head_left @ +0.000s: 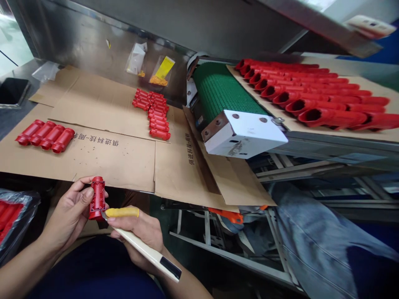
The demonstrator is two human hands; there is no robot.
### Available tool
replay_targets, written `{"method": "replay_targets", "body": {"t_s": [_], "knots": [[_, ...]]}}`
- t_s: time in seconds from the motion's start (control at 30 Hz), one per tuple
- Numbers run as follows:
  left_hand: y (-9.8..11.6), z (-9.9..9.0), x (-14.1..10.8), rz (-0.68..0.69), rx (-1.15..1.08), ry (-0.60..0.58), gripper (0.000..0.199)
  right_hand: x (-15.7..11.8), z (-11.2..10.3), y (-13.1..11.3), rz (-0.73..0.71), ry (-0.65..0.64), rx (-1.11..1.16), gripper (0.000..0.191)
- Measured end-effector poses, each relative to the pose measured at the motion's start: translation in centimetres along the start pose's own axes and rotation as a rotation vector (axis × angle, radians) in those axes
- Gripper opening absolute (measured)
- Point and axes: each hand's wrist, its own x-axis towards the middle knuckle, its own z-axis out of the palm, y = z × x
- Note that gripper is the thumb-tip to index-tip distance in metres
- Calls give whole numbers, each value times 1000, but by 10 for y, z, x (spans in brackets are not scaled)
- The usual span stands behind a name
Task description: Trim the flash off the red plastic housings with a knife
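My left hand [70, 211] grips a red plastic tube-shaped housing [99, 195] upright, its cut-out, ribbed side facing me. In my right hand [145, 234] is a utility knife [145, 251] with a cream handle and dark end. Its blade tip meets or nearly meets the housing's flared lower rim; exact contact is hard to see. A yellow finger cot [123, 212] covers one digit of the right hand. Beyond my hands, several similar red housings [46, 135] lie side by side on the cardboard [131, 166], and more housings [158, 114] are grouped farther back.
A green conveyor belt [227, 89] with a white end bracket [246, 133] stands right, beside rows of red tubes [330, 114]. Small bags [162, 70] hang on the metal wall. A phone [14, 91] and lined bin [31, 203] are left. Another person's legs [311, 241] show right.
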Motion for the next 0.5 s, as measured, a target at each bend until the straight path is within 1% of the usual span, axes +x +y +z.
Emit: {"method": "replay_targets", "body": {"t_s": [0.13,0.3,0.5], "knots": [[1,-2,-1,-27,-3,-6,51,-1,0,-1,7,19,28,21],[0,-2,-2,-9,14,-12,47,1,0,-1,-7,8,35,18],[-2,-1,-1,-12,35,-4,51,1,-3,3,-24,-17,6,18]]}}
